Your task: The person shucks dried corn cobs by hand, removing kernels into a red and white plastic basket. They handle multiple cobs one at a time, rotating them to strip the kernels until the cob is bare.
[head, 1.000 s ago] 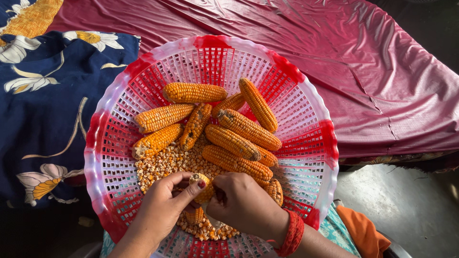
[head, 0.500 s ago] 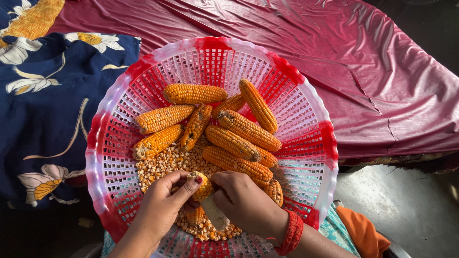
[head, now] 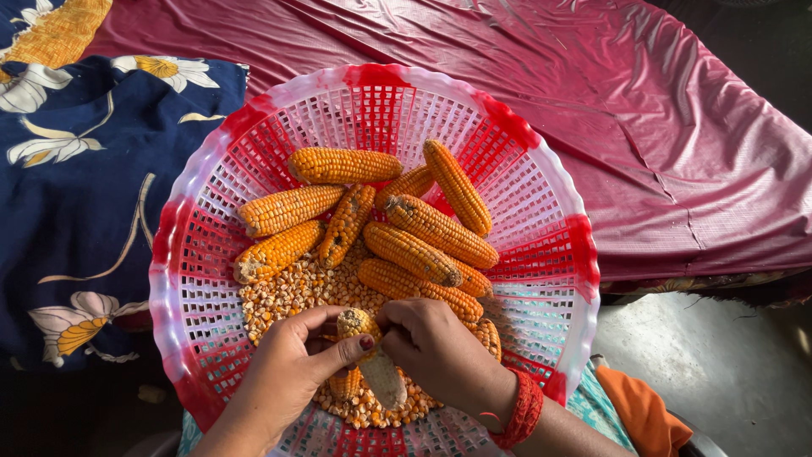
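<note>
A round red and white plastic basket [head: 211,169] holds several dried orange corn cobs [head: 410,251] and a pile of loose kernels [head: 288,292]. At its near side both my hands grip one partly stripped corn cob [head: 372,360]. Its upper end still carries kernels; its lower end is bare and pale. My left hand [head: 288,372] wraps the kernelled end, thumb across it. My right hand [head: 440,351], with red bangles at the wrist, presses on the cob from the right.
The basket rests against a shiny maroon sheet [head: 677,127] at the back and right. A dark blue flowered cloth [head: 76,186] lies to the left. Orange fabric [head: 639,410] and a grey floor [head: 727,355] show at the lower right.
The cob has turned in my hands and its bare pale end now shows below them. My left thumb has shifted across the kernelled end. The basket has not moved.
</note>
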